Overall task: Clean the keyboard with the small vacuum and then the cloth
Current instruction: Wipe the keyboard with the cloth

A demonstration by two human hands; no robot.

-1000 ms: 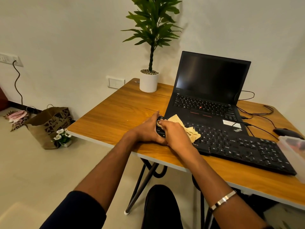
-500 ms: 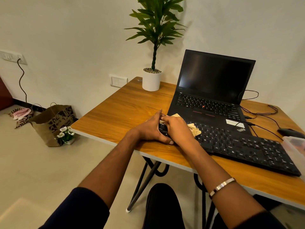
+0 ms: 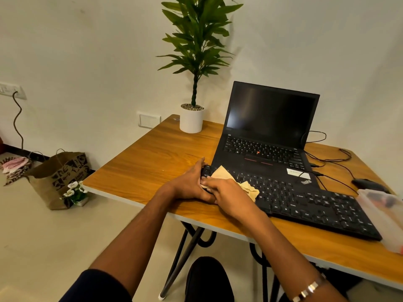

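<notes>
A black full-size keyboard (image 3: 316, 203) lies slanted on the wooden table (image 3: 152, 162), in front of an open black laptop (image 3: 268, 136). My left hand (image 3: 189, 184) grips the keyboard's left end. My right hand (image 3: 226, 195) presses a tan cloth (image 3: 235, 182) onto the leftmost keys, fingers curled over it, and the cloth sticks out past my fingers to the right. No small vacuum shows in view.
A potted plant (image 3: 192, 118) stands at the table's back edge. A black mouse (image 3: 366, 184) with cables and a clear plastic container (image 3: 386, 216) sit at the right. On the floor at left are a paper bag (image 3: 58, 175) and small white flowers (image 3: 75, 191).
My right hand and the cloth stay on the left end of the keyboard with small rubbing shifts. My head has tilted, so the scene sits a little differently in the frame.
</notes>
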